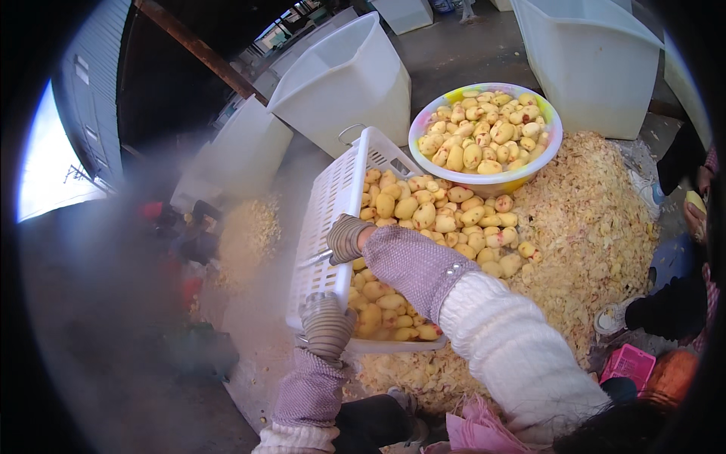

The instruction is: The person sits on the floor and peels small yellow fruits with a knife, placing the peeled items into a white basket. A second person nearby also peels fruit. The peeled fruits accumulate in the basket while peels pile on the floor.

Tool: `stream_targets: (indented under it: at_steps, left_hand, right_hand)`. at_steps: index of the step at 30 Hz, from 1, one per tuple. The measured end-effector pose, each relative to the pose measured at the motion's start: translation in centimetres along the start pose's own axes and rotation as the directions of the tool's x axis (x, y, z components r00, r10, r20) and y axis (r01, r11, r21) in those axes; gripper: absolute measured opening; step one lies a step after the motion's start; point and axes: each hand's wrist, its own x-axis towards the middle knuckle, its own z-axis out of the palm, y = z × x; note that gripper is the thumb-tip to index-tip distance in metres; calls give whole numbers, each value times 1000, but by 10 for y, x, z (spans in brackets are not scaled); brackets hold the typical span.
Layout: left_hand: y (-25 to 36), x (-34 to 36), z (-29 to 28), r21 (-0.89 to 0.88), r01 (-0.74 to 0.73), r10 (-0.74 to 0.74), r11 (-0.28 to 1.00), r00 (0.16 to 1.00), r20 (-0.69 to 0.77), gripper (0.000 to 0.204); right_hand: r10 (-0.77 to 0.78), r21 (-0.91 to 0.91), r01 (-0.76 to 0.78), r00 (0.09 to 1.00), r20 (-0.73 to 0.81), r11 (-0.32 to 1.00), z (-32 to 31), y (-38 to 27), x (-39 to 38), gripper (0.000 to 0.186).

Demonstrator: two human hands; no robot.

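A white slatted plastic crate (326, 216) stands tilted, its perforated side toward the left. Peeled yellow potatoes (423, 216) lie along its right side, some with reddish patches. Lower down, more potatoes sit in what looks like water behind a pale rim (397, 346); whether this is the crate or another container, I cannot tell. My right hand (348, 239), in a striped glove, is closed on the crate's upper edge, by a thin metal bar. Nearer to me, my left hand (327, 327), gloved alike, grips the same side by the corner. The fingertips are partly hidden.
A colourful round basin (556, 140) full of peeled potatoes stands beyond the crate. Peelings (590, 227) are heaped at right, near another person's hand (696, 216). Large white bins (348, 83) stand behind. A pink basket (629, 367) sits at lower right. Haze blurs the left.
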Motion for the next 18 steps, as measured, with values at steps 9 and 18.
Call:
stream_targets:
  at_steps: [9,18]
  left_hand:
    - [27,-17,2,-152,242,-235,958,970,65,55]
    - [163,-136,-29,-339,-154,153,928,988,-28,48]
  right_hand:
    - [95,66,-91,993,-72,994,-1,-18,-50,38]
    - [-62,326,185,933,-353,927,19,24,-226,15]
